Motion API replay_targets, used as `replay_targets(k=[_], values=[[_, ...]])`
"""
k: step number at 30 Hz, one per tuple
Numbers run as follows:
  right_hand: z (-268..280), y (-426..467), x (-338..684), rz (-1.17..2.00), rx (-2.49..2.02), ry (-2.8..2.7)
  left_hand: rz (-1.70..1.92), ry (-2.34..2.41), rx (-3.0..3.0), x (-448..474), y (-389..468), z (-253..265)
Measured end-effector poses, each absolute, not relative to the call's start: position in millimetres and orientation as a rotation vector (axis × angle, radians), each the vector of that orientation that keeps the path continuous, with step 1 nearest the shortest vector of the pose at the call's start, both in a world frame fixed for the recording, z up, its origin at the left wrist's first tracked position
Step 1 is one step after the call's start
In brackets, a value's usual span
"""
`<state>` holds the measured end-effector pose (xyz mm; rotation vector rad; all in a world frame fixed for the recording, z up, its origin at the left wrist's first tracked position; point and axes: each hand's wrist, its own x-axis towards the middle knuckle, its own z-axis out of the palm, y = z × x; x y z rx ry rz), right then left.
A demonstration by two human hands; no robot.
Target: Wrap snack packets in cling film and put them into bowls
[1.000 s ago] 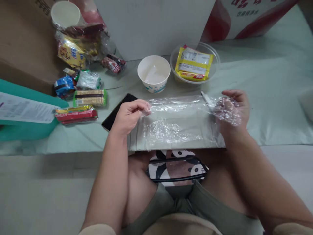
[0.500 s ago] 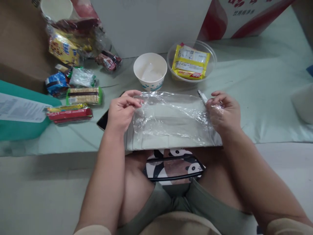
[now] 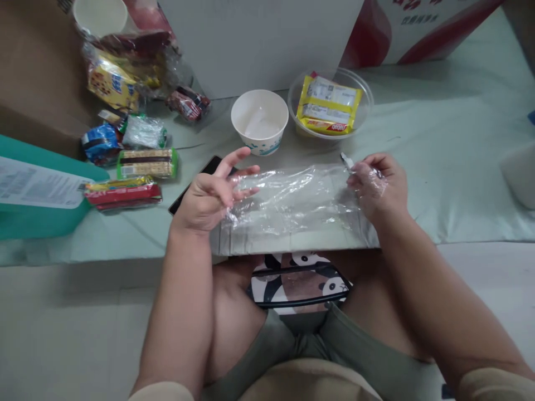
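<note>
A clear, crinkled plastic bag [image 3: 288, 197] stretches between my hands over the table's front edge. My left hand [image 3: 209, 197] is at its left end with fingers spread, some touching or behind the film; whether any fingertip pinches it is unclear. Closed around the bag's right end is my right hand [image 3: 378, 186]. A slim white piece with a dark tip [image 3: 346, 160] sticks out past its fingers. Just beyond the bag stand a white paper bowl [image 3: 259, 120] and a clear round plastic container [image 3: 368, 106] holding a yellow snack packet [image 3: 330, 106].
Wrapped snacks, including a cracker pack [image 3: 147, 164] and a red packet [image 3: 123, 193], lie at left beside a teal package [image 3: 42, 189]. A dark phone [image 3: 179, 200] is partly behind my left hand. A big white box [image 3: 259, 44] stands behind the bowl.
My left hand has spread its fingers and turned, shifting slightly left and down at the bag's end. The bag's film has changed shape. My right hand keeps its grip, moving slightly.
</note>
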<state>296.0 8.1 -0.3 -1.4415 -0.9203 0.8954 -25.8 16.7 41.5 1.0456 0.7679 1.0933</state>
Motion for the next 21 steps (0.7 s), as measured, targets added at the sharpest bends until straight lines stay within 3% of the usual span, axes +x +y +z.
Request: replay_targets(k=[9, 15, 21], values=[[2, 9, 295, 0.906, -1.278, -0.964, 1.111, 1.149, 0.968, -11, 34, 15], [0, 12, 308, 0.921, -1.196, -0.976, 1.268, 1.145, 0.948, -11, 35, 17], [-14, 21, 327, 0.935, -1.308, -1.045, 1.105, 1.136, 0.785, -18, 39, 25]])
